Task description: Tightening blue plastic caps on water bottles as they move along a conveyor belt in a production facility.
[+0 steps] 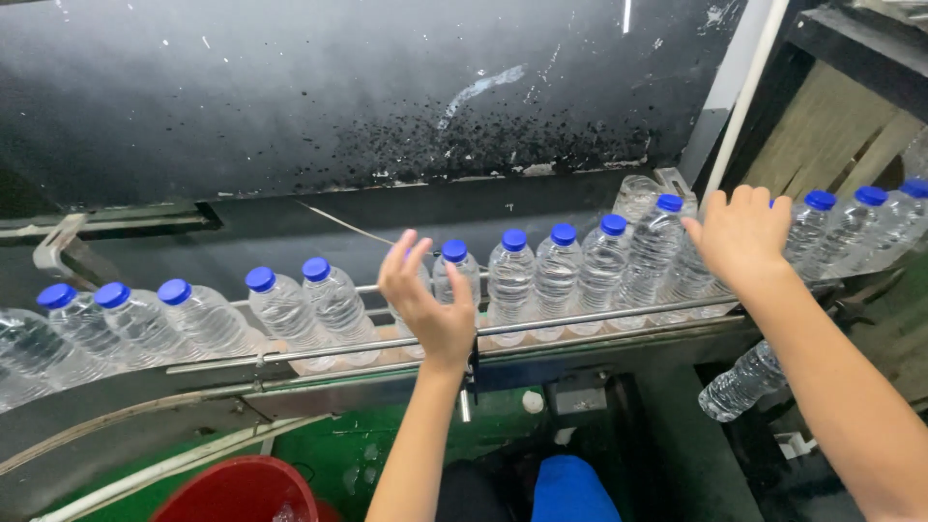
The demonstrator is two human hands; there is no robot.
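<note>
A long row of clear water bottles with blue caps stands on a metal conveyor [290, 372] that runs from 9 o'clock to 3 o'clock across the view. Thin metal rails [580, 321] run along the front of the row and keep the bottles in line.

The left hand [425, 302] is up in front of the row, just left of the middle. Its grip is open, with the fingers spread, and it holds nothing. It covers one bottle, and the bottle next to it [454, 274] stands just to its right, close to the fingertips.

The right hand [742, 237] is over at 2 o'clock. Its grip is open too, with the palm down and the fingers laid over the top of a bottle [691, 275] in the row. I cannot tell if it squeezes that bottle.

A dark, dirty panel [338, 97] rises behind the row. One more bottle [739, 384] lies tilted below the conveyor at 4 o'clock, near the right arm. A red bucket [237, 493] sits at 7 o'clock at the bottom edge. A small blue thing [570, 488] shows at 6 o'clock. The floor [338, 454] down there is green.
</note>
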